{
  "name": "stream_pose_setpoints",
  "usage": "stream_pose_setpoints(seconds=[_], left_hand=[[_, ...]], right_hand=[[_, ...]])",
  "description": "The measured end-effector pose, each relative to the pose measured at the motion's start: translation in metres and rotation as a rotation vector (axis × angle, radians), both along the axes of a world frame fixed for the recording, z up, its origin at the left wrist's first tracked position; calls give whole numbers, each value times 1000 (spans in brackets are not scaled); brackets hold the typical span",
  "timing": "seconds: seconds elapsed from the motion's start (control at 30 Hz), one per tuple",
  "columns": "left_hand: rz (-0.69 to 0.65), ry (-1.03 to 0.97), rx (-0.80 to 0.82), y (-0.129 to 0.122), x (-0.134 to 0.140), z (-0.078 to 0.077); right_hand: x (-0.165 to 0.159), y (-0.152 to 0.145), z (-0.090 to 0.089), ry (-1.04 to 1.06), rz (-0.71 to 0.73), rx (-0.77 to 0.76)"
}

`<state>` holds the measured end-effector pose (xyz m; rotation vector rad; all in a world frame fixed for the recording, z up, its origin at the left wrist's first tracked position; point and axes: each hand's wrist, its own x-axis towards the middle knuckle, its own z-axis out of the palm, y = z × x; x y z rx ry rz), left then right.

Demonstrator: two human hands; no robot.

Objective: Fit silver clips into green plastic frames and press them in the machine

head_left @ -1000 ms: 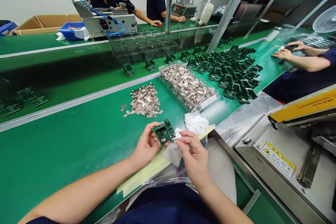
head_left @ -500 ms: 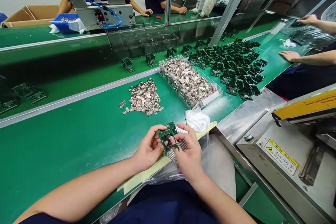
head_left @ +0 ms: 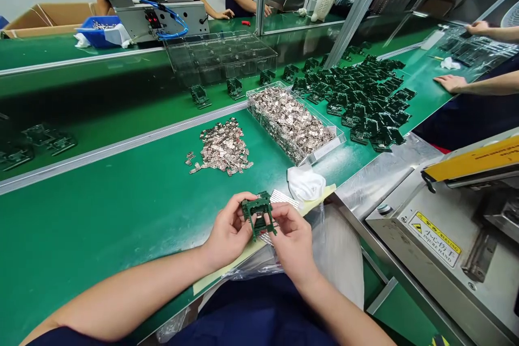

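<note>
Green frame [head_left: 259,205], between both hands [head_left: 229,233], grasped from either side, thumbs [head_left: 268,221] apparently reaching its opening.

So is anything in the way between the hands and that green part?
No, nothing visible: the left hand and the right hand both touch the green part directly. The white cloth lies beyond the right hand, not in between.

The person wears a dark navy top [head_left: 251,318], plain in front with soft folds in the cloth. The left sleeve [head_left: 73,338], just as dark, is short and ends near the elbow. Both forearms [head_left: 133,286] and hands [head_left: 225,235] are bare.
</note>
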<state>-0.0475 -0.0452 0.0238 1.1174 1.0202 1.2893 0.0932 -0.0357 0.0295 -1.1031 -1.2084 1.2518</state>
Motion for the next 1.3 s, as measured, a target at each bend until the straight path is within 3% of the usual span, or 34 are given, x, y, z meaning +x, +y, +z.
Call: stream_pose_setpoints(seconds=[0.57, 0.83, 0.9, 1.0, 1.07, 1.17, 1.3], left_hand=[[12, 48, -21, -10, 8, 5], [-35, 82, -47, -10, 24, 15], [-27, 72, -23, -2, 29, 16], [99, 38, 72, 19, 40, 11], [156, 6, 101, 33, 49, 4], [109, -49, 67, 46, 62, -9], [71, -32, 80, 44, 69, -19]], right_hand=[[-2, -12, 5, 203, -31, -130], [21, -20, 0, 102, -73, -64], [38, -20, -4, 60, -140, -37], [61, -19, -21, -25, -269, -36], [67, -21, -34, -64, -173, -100], [61, -25, -51, -67, 40, -147], [48, -28, -64, -49, 40, -110]])
